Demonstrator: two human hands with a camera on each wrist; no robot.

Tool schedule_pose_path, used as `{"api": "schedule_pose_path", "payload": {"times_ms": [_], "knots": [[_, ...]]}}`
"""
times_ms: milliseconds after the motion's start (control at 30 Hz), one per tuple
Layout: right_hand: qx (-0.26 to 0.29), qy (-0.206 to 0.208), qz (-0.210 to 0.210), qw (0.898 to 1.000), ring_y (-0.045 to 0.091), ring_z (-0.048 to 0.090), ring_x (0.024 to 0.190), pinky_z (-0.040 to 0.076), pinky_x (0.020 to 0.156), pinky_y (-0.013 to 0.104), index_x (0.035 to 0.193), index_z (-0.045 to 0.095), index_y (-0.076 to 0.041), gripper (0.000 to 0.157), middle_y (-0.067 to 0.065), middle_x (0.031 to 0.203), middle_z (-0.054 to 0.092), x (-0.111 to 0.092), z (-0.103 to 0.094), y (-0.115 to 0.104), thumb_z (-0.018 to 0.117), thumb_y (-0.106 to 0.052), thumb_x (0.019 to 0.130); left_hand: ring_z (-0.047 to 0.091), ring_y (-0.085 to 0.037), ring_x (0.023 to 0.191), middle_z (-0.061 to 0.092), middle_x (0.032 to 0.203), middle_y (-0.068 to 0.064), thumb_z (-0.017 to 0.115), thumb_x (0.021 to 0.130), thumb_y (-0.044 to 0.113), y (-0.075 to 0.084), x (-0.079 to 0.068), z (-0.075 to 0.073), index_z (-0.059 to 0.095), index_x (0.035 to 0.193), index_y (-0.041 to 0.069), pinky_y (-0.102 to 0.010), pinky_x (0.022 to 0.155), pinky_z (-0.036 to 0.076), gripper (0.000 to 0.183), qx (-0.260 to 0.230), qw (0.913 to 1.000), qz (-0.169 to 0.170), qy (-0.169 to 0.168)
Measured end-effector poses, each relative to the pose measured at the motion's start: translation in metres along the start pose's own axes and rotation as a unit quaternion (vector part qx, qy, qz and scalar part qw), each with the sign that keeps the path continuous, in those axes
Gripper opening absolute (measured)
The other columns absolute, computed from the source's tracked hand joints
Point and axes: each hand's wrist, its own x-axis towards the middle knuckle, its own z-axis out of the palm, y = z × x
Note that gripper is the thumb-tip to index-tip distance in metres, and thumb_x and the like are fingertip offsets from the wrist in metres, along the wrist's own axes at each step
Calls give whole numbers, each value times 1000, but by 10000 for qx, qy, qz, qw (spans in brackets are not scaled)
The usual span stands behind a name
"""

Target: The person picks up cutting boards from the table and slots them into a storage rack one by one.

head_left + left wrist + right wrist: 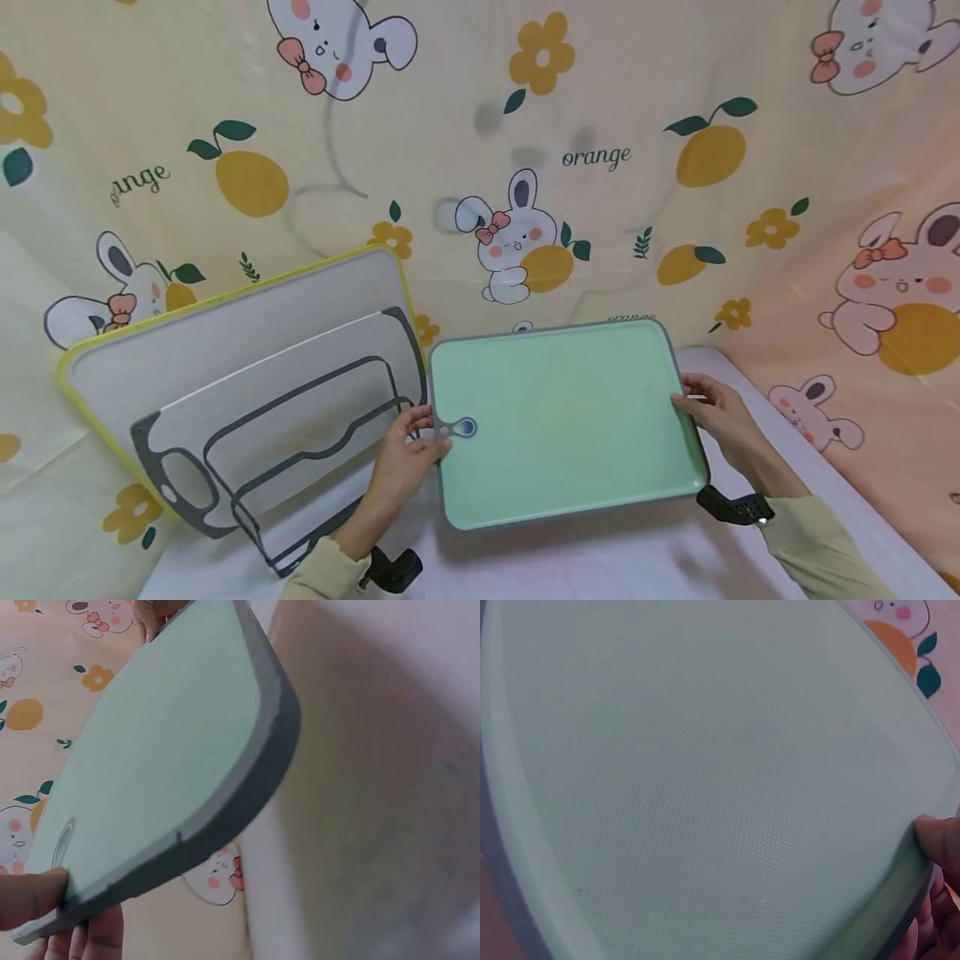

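A mint-green cutting board (562, 417) with a grey rim is held up in front of me, tilted, its lower edge over the white table. My left hand (405, 458) pinches its left edge beside the small hanging hole, thumb on the green face and fingers behind. At the opposite short edge my right hand (720, 417) grips the board the same way. In the left wrist view the left thumb (34, 898) lies near the hole, and the board's thick grey edge shows. The right wrist view shows the finely textured face and the right thumb (939, 840) at the edge.
To the left, a dark grey wire rack (307, 454) holds a large yellow-rimmed board (300, 292) and a smaller white board (300, 417) with grey ends, both leaning back. A printed cloth (450, 125) hangs behind the white table (547, 562).
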Motion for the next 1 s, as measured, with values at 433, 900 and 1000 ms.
{"api": "schedule_pose_path", "payload": {"times_ms": [433, 900, 1000], "knots": [[151, -170, -377, 9990, 20, 48, 95, 50, 75, 24, 136, 35, 7, 46, 17, 115, 40, 12, 16, -32, 52, -18, 101, 64, -19, 72, 52, 117, -16, 72, 84, -4, 26, -2, -31, 53, 130, 5, -28, 68, 52, 50, 46, 9987, 357, 370], [425, -156, -751, 9961, 25, 45, 98, 49, 76, 25, 133, 39, 2, 42, 15, 114, 41, 29, 36, -80, 55, -18, 100, 66, -13, 78, 53, 119, -11, 72, 86, -1, 46, -5, -67, 53, 135, 10, -25, 72, 52, 53, 18, 9951, 474, 871], [460, -126, -813, 9955, 24, 45, 98, 49, 76, 25, 134, 40, 2, 42, 16, 114, 42, 34, 42, -88, 55, -17, 100, 66, -12, 79, 52, 120, -10, 71, 87, -1, 48, -6, -73, 53, 136, 10, -23, 73, 53, 53, -43, 9934, 550, 1005]]}}
